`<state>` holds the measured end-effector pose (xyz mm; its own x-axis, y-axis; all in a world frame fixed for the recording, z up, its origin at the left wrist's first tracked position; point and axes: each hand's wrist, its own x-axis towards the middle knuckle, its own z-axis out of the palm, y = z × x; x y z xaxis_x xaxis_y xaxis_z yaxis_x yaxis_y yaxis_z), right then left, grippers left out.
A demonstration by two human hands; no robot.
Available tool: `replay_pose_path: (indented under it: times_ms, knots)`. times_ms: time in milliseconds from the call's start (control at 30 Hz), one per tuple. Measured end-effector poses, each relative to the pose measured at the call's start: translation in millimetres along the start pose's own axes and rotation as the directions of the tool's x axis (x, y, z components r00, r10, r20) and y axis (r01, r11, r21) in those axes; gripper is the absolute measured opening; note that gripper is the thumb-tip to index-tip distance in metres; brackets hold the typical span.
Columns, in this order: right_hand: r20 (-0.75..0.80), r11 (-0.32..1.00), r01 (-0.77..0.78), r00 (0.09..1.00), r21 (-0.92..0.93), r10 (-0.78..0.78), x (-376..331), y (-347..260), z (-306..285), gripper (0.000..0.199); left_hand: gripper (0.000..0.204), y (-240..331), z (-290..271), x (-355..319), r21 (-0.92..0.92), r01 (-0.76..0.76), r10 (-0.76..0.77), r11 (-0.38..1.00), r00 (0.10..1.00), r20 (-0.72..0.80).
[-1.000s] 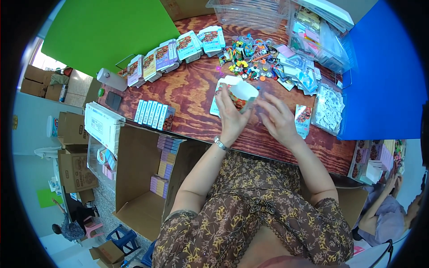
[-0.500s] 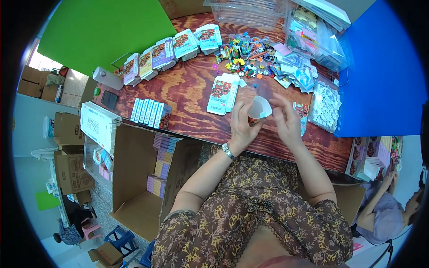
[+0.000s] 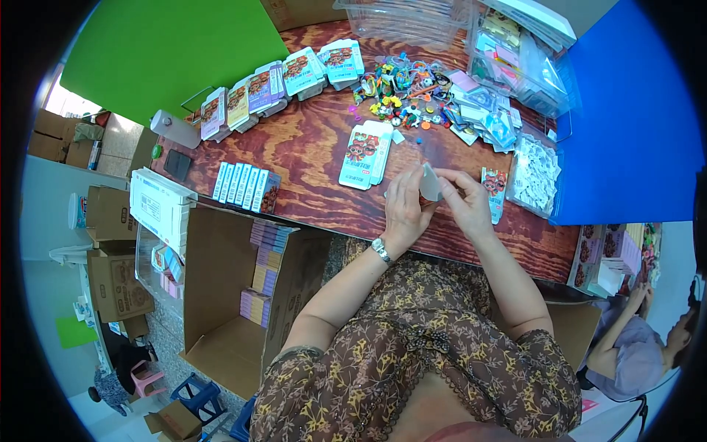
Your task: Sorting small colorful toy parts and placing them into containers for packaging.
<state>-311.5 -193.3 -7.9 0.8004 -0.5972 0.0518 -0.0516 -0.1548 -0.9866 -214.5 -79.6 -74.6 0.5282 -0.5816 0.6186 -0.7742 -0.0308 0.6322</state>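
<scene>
Over the table's near edge, my left hand (image 3: 404,208) is wrapped round a small paper carton (image 3: 430,186), whose white inner side faces up. The fingers of my right hand (image 3: 466,202) pinch the carton's flap from the other side. Most of the carton is hidden by my hands. Just beyond them lies a stack of flat, unfolded light-blue cartons (image 3: 364,155). Beside my right hand lies another light-blue printed carton (image 3: 494,193).
Farther back are a heap of small colourful toys (image 3: 412,88) and a pile of cards (image 3: 482,118). At right stands a clear tub of white pieces (image 3: 535,175). Finished-looking boxes (image 3: 243,186) stand in a row at left, above a large open cardboard box (image 3: 224,295).
My right hand has come in from beside the carton and now grips its flap. The carton's open mouth, wide and round before, is now narrower and partly covered by my fingers.
</scene>
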Motion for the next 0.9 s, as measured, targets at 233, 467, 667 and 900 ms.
replay_pose_path:
  times_ms: [233,467,667,900]
  knots:
    - [-0.079,0.994,0.065,0.994,-0.09,-0.072,1.3,9.3,4.7,0.022,0.093,3.2,0.3,1.9,-0.016,-0.006,0.006,1.0,1.0,-0.001]
    - [-0.097,0.939,0.103,0.985,-0.329,-0.143,0.5,-7.6,8.9,0.019,0.103,-0.2,-1.6,-2.0,0.117,0.001,-0.006,0.993,0.999,0.045]
    - [-0.067,0.878,0.178,0.971,-0.444,-0.231,-2.7,-2.9,11.6,0.017,0.105,-0.2,0.3,-4.9,0.192,0.001,-0.015,0.981,0.997,0.074]
    - [0.083,0.849,0.299,0.952,-0.435,-0.293,-4.1,-0.3,-0.1,0.023,0.106,0.9,-1.6,-10.4,0.248,0.019,-0.05,0.968,0.992,0.118]
